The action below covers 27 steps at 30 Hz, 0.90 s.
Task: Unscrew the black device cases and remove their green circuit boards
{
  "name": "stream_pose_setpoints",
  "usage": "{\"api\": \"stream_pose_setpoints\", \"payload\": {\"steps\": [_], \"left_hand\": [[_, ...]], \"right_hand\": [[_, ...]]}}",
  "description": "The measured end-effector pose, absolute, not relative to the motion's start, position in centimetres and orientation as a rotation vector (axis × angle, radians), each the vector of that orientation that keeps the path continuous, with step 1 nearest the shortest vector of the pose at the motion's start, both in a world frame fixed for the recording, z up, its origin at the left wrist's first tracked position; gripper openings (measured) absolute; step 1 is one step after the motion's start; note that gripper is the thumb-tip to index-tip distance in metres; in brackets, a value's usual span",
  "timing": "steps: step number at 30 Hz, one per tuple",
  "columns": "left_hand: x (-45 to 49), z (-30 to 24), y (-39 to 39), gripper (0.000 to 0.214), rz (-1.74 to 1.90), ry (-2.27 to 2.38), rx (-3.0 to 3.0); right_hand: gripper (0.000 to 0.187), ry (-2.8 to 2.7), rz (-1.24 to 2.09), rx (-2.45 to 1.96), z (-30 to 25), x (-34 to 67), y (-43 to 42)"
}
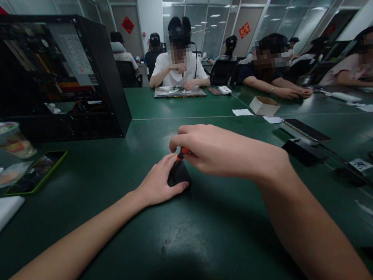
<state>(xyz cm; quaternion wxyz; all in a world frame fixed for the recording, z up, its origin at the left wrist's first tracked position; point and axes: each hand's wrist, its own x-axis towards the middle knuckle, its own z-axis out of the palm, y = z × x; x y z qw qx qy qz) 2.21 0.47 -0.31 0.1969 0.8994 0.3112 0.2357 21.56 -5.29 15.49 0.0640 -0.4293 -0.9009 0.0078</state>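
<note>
On the green table lies a small black box-like part (179, 175), its far side covered by my fingers. My left hand (159, 181) grips it from the left, thumb along the near edge and fingers over the far edge. Above it, my right hand (207, 149) is closed around a screwdriver (184, 151) with a red and black handle. The screwdriver points down toward the black part; its tip is hidden, so whether it touches a screw cannot be made out.
An open black computer case (98, 78) stands at the left, with a plastic cup (8, 140), a green-edged phone (38, 172) and a white object (0, 217) nearby. Cables and a small open box (264, 106) lie at the right. A person (180, 71) works opposite.
</note>
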Motion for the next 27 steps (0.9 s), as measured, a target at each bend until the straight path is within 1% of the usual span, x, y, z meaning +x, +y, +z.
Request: {"api": "stream_pose_setpoints", "payload": {"steps": [3,5,6,9,10,11,13,15,17,21,24,27], "left_hand": [[2.0,-0.3,0.5,0.083,0.618,0.878,2.588],[1.9,-0.2,0.5,0.082,0.604,0.881,2.623],[1.9,-0.1,0.5,0.082,0.602,0.884,2.637],[1.9,0.1,0.6,0.082,0.582,0.887,2.672],[1.9,0.1,0.7,0.083,0.585,0.887,2.683],[1.8,0.1,0.7,0.083,0.6,0.881,2.697],[1.7,0.0,0.8,0.084,0.66,0.846,2.728],[1.6,0.0,0.9,0.078,0.742,0.783,2.757],[1.5,0.0,0.9,0.066,0.813,0.718,2.762],[1.5,0.3,0.6,0.042,0.838,0.637,2.727],[1.7,0.6,0.4,0.032,0.831,0.655,2.734],[1.8,0.9,0.2,0.027,0.822,0.7,2.727]], "right_hand": [[0.02,-2.748,0.035,-1.317,15.7,21.8,-5.6],[0.014,-2.728,0.033,-1.35,15.7,21.8,-5.7],[0.015,-2.71,0.025,-1.375,15.8,21.7,-5.7],[0.035,-2.657,-0.045,-1.471,15.8,21.3,-5.6],[0.038,-2.649,-0.084,-1.499,15.8,21.2,-5.5],[0.038,-2.649,-0.121,-1.517,15.8,21.1,-5.4],[0.032,-2.667,-0.152,-1.512,15.8,21.0,-5.3],[0.024,-2.695,-0.12,-1.463,15.8,21.1,-5.3],[0.021,-2.734,-0.053,-1.409,15.8,21.2,-5.4],[0.023,-2.828,0.116,-1.468,15.4,21.2,-5.7],[0.024,-2.862,0.273,-1.57,15.1,21.0,-5.9],[0.024,-2.883,0.355,-1.566,15.3,21.3,-6.1]]}}
